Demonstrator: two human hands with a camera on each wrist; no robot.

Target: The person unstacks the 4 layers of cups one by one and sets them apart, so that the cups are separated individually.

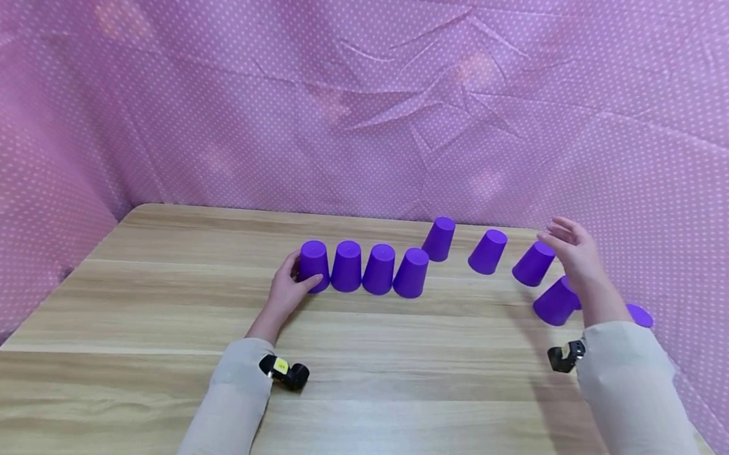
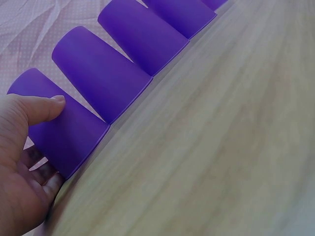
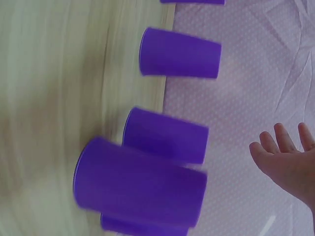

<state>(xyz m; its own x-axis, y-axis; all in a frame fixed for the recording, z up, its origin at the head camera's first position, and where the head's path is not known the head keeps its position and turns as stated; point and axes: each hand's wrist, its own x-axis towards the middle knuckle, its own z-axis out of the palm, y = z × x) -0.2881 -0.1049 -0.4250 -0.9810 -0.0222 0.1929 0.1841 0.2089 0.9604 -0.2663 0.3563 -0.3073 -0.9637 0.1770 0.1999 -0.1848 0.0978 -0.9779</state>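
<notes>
Several purple plastic cups stand upside down on the table. My left hand (image 1: pixel 283 290) holds the leftmost cup (image 1: pixel 313 261) of a front row, its thumb across the near side and its fingers round the far side. In the left wrist view that cup (image 2: pixel 69 135) stands on the wood, its rim meeting the neighbouring cup (image 2: pixel 98 73). My right hand (image 1: pixel 578 259) is raised above the right-hand cups, fingers extended and holding nothing. Below it are a cup (image 1: pixel 531 264) and a nearer cup (image 1: pixel 555 302). The right wrist view shows the hand (image 3: pixel 290 164) apart from the cups.
More spaced cups stand toward the back, including one (image 1: pixel 440 239) behind the row's right end and another (image 1: pixel 488 252) beyond it. A cup (image 1: pixel 640 315) is partly hidden by my right forearm. Pink dotted cloth (image 1: pixel 361 120) hangs behind the wooden table (image 1: pixel 375 361).
</notes>
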